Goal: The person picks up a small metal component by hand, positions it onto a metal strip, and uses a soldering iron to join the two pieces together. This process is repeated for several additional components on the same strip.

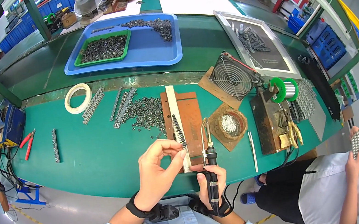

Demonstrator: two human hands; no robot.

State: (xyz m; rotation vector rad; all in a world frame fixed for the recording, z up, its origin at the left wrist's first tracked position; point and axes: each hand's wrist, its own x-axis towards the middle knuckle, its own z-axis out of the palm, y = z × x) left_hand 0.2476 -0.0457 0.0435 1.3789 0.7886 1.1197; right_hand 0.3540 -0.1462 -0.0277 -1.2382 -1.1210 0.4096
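Head view: the left hand has thumb and forefinger pressed nearly together, pinching the near end of a dark strip that lies along the white bar on the brown board. The right hand wraps its fingers around the handle of a soldering iron, whose tip points away from the person, to the right of the strip and apart from it. Good work here probably depends on steadying the strip against the bar, pinching only its end so the fingertips stay clear of the heat, and giving each contact a short, even touch; lingering could scorch the parts. Narrow and nearly straight, the strip looks black, with a regular row of small tooth-like pieces and pale, glinting edges; whether any of its joints carry solder is too small to tell.
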